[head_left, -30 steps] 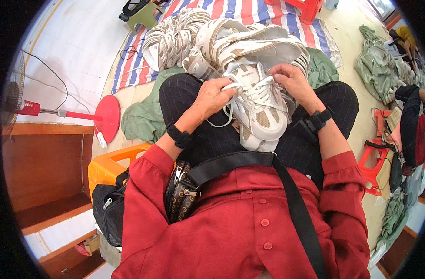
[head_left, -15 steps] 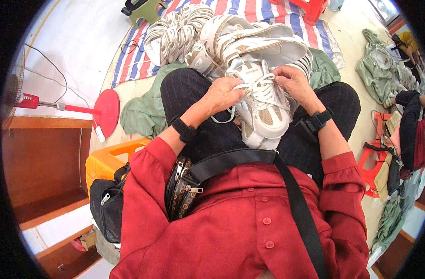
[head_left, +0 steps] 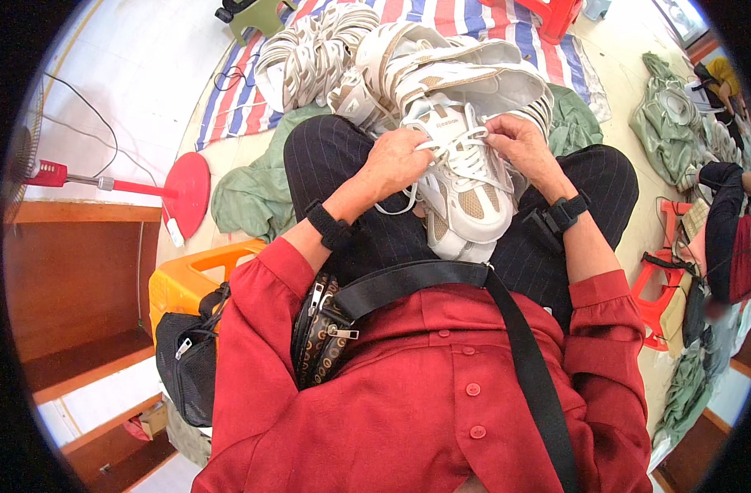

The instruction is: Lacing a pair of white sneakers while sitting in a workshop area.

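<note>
White-and-tan sneaker (head_left: 466, 185) sits on the lap, both hands at its laces.

Left hand (head_left: 400, 160) pinches a white lace (head_left: 408, 201), right hand (head_left: 519, 140) fingers clamp the laces at the tongue. Beyond, a pile of sneakers (head_left: 375, 49) crowds the striped mat (head_left: 244, 99); red fan base (head_left: 186, 193) stands left.

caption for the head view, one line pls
Both hands, left hand and right hand, lace a white sneaker on the lap.

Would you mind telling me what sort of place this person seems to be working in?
Probably an informal shoe workshop or home workroom. Both hands, left hand and right hand, are on the laces of a white sneaker on the lap, a pile of like sneakers lies on a striped tarp, and green sacks sit nearby.
</note>
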Tool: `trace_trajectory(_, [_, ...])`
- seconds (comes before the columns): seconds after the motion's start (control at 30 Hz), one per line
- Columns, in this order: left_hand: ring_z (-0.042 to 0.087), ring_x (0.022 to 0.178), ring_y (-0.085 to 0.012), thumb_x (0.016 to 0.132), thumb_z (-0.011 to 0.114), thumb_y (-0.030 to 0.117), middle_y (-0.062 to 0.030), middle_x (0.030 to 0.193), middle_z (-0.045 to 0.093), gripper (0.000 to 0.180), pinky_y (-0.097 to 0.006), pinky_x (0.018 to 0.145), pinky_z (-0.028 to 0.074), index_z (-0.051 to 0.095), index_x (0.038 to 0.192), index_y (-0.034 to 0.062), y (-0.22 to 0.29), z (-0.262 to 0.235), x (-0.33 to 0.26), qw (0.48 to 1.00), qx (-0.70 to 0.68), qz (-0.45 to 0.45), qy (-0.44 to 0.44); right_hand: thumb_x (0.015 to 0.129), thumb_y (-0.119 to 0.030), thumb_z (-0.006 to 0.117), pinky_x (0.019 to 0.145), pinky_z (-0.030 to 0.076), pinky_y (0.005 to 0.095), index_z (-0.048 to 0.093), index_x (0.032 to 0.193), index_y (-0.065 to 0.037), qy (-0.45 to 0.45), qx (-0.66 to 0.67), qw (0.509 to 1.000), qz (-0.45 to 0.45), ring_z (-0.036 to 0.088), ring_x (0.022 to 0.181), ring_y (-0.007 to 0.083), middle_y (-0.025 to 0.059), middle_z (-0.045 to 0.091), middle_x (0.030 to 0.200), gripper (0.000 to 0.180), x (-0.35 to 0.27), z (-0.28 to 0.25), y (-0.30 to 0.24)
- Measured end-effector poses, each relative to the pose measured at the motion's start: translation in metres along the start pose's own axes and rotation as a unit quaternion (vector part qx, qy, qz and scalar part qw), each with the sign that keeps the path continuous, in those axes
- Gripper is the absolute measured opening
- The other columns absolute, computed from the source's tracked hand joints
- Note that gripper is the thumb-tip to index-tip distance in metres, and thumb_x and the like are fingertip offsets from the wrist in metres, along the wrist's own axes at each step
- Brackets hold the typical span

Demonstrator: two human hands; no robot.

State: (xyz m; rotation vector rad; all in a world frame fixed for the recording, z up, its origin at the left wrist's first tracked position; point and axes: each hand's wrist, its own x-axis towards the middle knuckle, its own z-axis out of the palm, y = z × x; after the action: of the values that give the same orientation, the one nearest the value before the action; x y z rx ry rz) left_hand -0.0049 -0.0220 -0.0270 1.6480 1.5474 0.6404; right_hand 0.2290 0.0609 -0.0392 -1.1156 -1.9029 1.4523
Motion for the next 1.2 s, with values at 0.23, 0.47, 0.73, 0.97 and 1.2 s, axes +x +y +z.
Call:
trace_trajectory(0.23, [0.059, 0.059, -0.0144, 0.080, 0.055, 0.014, -0.0076, 0.064, 0.059, 0.020, -0.030, 0.056, 0.050, 0.062, 0.079, -0.0046, 0.000, 0.003, 0.000, 0.998, -0.058, -0.033, -0.009, 0.088, -0.008, 0.060, 0.063, 0.042, 0.0205, 0.064, 0.097, -0.002, -0.011, -0.014, 1.000, -0.012, 0.051, 0.072, 0.0043, -0.0030, 0.060, 0.084, 0.012, 0.002, -0.002, 0.006])
trace_trajectory(0.47, [0.059, 0.055, -0.0172, 0.079, 0.052, 0.017, -0.0079, 0.061, 0.058, 0.022, -0.032, 0.057, 0.048, 0.061, 0.075, -0.0027, 0.003, 0.004, 0.000, 0.996, 0.069, 0.037, 0.040, 0.083, -0.006, 0.060, 0.061, 0.042, 0.0225, 0.064, 0.092, 0.000, 0.009, 0.002, 1.000, -0.012, 0.050, 0.068, 0.0062, -0.0019, 0.060, 0.076, 0.012, 0.002, 0.002, 0.006])
trace_trajectory(0.73, [0.061, 0.057, -0.0247, 0.078, 0.054, 0.021, -0.0132, 0.060, 0.060, 0.024, -0.036, 0.059, 0.048, 0.061, 0.075, -0.0012, 0.002, 0.007, -0.004, 0.998, 0.052, 0.008, 0.035, 0.083, -0.005, 0.060, 0.063, 0.043, 0.0225, 0.064, 0.092, 0.000, 0.005, 0.000, 1.000, 0.000, 0.052, 0.069, 0.0072, -0.0012, 0.061, 0.077, 0.012, -0.002, 0.002, 0.002])
trace_trajectory(0.97, [0.062, 0.058, -0.0259, 0.077, 0.054, 0.021, -0.0155, 0.060, 0.059, 0.023, -0.037, 0.063, 0.050, 0.063, 0.078, 0.0005, 0.008, 0.022, -0.003, 0.943, 0.270, 0.117, 0.158, 0.082, -0.004, 0.060, 0.066, 0.044, 0.0240, 0.064, 0.091, 0.001, 0.011, -0.025, 0.999, -0.019, 0.054, 0.071, 0.0092, 0.0011, 0.061, 0.076, 0.011, -0.002, 0.002, 0.001])
trace_trajectory(1.2, [0.061, 0.077, -0.0413, 0.077, 0.057, 0.026, -0.0250, 0.080, 0.063, 0.029, -0.046, 0.071, 0.049, 0.066, 0.082, -0.0006, 0.005, 0.003, 0.011, 0.996, 0.077, -0.031, 0.013, 0.080, -0.002, 0.055, 0.065, 0.044, 0.0281, 0.062, 0.091, 0.001, 0.024, -0.106, 0.989, -0.098, 0.054, 0.069, 0.0126, 0.0062, 0.061, 0.074, 0.013, 0.004, 0.002, -0.001])
